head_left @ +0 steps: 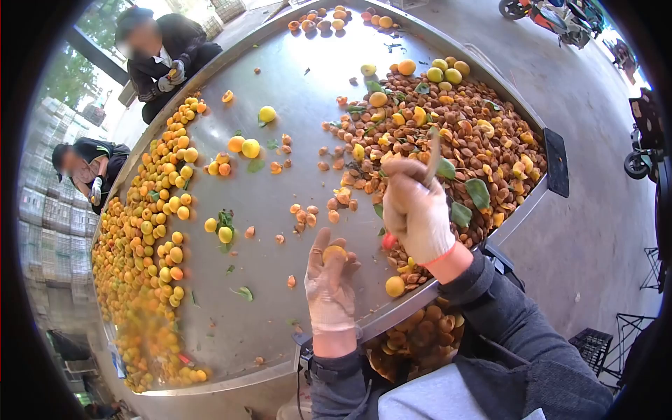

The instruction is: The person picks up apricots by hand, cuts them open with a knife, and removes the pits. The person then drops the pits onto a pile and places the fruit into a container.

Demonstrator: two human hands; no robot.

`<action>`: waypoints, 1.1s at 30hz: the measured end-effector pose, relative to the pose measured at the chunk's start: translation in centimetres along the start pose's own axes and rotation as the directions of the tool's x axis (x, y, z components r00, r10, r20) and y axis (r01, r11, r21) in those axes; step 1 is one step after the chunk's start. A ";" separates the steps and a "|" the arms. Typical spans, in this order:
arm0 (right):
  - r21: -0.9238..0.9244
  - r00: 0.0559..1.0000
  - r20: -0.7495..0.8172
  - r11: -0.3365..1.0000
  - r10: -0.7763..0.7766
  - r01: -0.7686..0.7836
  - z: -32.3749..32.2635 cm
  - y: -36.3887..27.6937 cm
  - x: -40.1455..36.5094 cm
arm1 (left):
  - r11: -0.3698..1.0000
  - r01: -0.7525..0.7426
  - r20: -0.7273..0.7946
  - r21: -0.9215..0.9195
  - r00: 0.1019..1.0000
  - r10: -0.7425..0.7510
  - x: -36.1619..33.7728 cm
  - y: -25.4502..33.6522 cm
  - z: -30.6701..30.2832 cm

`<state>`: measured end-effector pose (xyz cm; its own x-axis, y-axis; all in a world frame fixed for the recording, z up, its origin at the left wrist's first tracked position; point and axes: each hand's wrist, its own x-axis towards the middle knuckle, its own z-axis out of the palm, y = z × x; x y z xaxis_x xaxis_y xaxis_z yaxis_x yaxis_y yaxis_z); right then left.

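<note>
My left hand (330,283), in a pale glove, holds a small orange apricot (334,254) between thumb and fingers above the table's front edge. To its right, my right hand (416,210), gloved too, is closed around a thin knife (434,155) that points upward. Behind and beside that hand lies a heap of brown pits (462,129) mixed with leaves and bits of yellow fruit. A lone yellow apricot (395,285) rests by the front edge between the hands. Under the edge, a container of halved fruit (420,336) is partly hidden by my sleeve.
Many whole apricots (150,210) cover the left side of the metal table (273,350). Two people, one person (157,56) and another person (94,164), work along the far left edge. A black flat object (556,162) sits on the right rim. A black crate (591,348) stands on the floor.
</note>
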<state>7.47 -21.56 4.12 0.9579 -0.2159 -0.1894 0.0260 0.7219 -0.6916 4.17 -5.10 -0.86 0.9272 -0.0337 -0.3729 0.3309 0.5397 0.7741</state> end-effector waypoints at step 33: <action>-0.802 0.824 0.553 -0.189 0.125 0.567 -1.6 2.3 -3.5 | 0.985 -0.105 -0.050 0.133 0.992 0.113 -2.4 -1.0 1.0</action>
<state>3.73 -20.23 2.11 0.9505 0.2756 0.1433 0.3086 -0.7858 -0.5359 1.77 -6.40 -0.25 0.9487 0.0695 -0.3084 0.2518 0.4234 0.8702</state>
